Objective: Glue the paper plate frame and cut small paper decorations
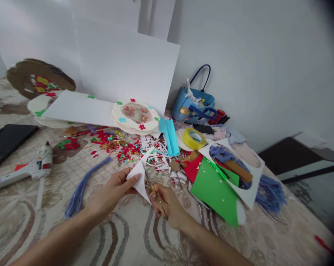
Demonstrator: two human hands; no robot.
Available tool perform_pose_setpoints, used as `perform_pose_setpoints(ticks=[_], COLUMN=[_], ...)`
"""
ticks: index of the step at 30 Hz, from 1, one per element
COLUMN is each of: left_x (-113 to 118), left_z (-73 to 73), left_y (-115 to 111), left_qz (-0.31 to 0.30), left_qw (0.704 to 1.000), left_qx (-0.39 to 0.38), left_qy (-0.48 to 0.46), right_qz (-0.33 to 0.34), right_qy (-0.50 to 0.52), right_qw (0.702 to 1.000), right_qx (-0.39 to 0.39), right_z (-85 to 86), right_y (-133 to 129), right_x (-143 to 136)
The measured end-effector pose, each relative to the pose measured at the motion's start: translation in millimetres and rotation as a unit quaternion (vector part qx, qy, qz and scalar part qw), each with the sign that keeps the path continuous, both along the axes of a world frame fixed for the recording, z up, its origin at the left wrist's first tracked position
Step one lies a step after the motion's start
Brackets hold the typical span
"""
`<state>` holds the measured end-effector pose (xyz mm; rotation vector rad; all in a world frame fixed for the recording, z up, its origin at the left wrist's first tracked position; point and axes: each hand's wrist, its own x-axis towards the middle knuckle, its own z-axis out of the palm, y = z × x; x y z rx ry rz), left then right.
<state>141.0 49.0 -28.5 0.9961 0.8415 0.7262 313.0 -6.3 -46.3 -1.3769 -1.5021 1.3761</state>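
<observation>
My left hand [119,184] pinches a piece of white paper [139,177] between thumb and fingers, over the patterned cloth. Closed around a slim gold-coloured tool that looks like scissors [157,195] is my right hand [167,203], just right of the paper. The tool's dark tip lies against the paper's right edge. Beyond both hands spreads a heap of red, white and green paper scraps [130,149]. A green sheet [215,188] lies to the right of my right hand, with a green cutter-like tool [219,169] on top.
At the left lie a glue gun [42,162], a dark tablet [9,142] and blue yarn [84,188]. Flower-decorated discs [118,114] and a white board [125,70] stand behind. Yellow tape [187,138], a blue bag [194,98] and more yarn [271,194] are at the right.
</observation>
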Motion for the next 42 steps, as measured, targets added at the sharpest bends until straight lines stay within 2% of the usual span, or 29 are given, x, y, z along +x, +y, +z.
perform_pose_setpoints(ticks=[8,14,17,20,22,24,27,29,30,32,34,36,38,40,42], left_x=[0.7,1.1,-0.1,-1.8,-2.9,-3.9,-3.9,-2.9,-2.1,-0.7,0.3,0.6,0.7,0.8,1.4], left_z=[7.6,7.4,5.0,2.3,1.1,0.1,-1.5,-2.1,-2.1,-1.5,-0.2,1.5,3.2,4.7,5.7], left_y=[-1.0,-2.2,-0.3,3.6,5.9,6.9,5.6,3.6,2.6,1.0,0.4,0.5,0.6,-0.1,-1.9], left_qz=[0.002,-0.002,0.011,0.068,0.106,0.122,0.1,0.075,0.063,0.045,0.041,0.048,0.055,0.055,0.047], left_qw=[0.999,0.999,0.999,0.998,0.994,0.991,0.993,0.996,0.997,0.998,0.998,0.998,0.998,0.998,0.999], left_qx=[0.027,0.023,0.019,0.003,-0.023,-0.048,-0.06,-0.053,-0.047,-0.034,-0.022,-0.011,-0.006,-0.008,-0.011], left_qy=[0.029,0.035,0.027,0.005,-0.007,-0.011,0.0,0.017,0.026,0.04,0.04,0.029,0.015,0.004,-0.003], right_qz=[0.031,0.039,0.048,0.044,0.011,-0.052,-0.156,-0.198,-0.204,-0.192,-0.16,-0.113,-0.04,0.025,0.053], right_qy=[-0.027,-0.026,-0.075,-0.175,-0.259,-0.344,-0.435,-0.444,-0.426,-0.344,-0.229,-0.14,-0.106,-0.115,-0.131], right_qw=[0.999,0.998,0.994,0.978,0.957,0.924,0.873,0.86,0.867,0.904,0.944,0.97,0.984,0.986,0.985], right_qx=[0.034,0.042,0.068,0.102,0.133,0.156,0.156,0.152,0.156,0.169,0.174,0.162,0.137,0.115,0.1], right_z=[5.0,6.7,11.8,21.7,29.0,34.7,38.6,37.4,35.7,30.1,23.2,17.9,16.1,17.3,19.4], right_y=[-1.1,0.6,1.8,5.5,10.7,18.1,30.1,35.8,37.4,37.7,34.2,27.3,18.8,10.6,4.5], right_x=[2.1,3.2,5.6,13.3,23.1,37.3,64.4,80.3,85.6,87.9,79.0,62.2,44.0,29.7,21.2])
